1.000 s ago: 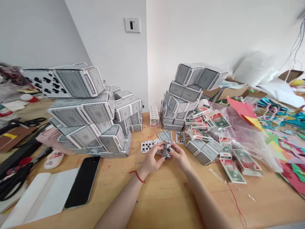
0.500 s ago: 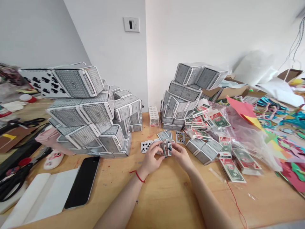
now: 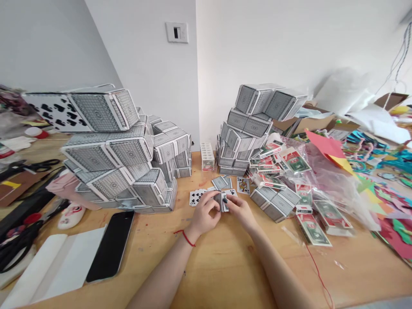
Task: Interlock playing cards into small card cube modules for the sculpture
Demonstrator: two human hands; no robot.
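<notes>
Between my two hands, just above the table, are folded playing cards (image 3: 223,201) with grey patterned backs. My left hand (image 3: 206,214) pinches them from the left, thumb and fingers curled; a red cord circles that wrist. My right hand (image 3: 240,210) grips them from the right, its fingertips on a white-edged card with a dark mark. Behind my left fingers lie face-up spade cards (image 3: 195,197). A few face-down cards (image 3: 220,182) lie beyond, and a face card (image 3: 243,185) lies to the right.
Stacked structures of folded cards stand left (image 3: 128,150) and right (image 3: 247,124). Card boxes (image 3: 296,161) are heaped at right, beside a joined card block (image 3: 275,201). A clear case (image 3: 207,158) stands by the wall. A phone (image 3: 111,246) and scissors (image 3: 19,244) lie left.
My hands have drawn closer together, and the folded cards between them are pressed into a more compact shape. My right hand has moved slightly left.
</notes>
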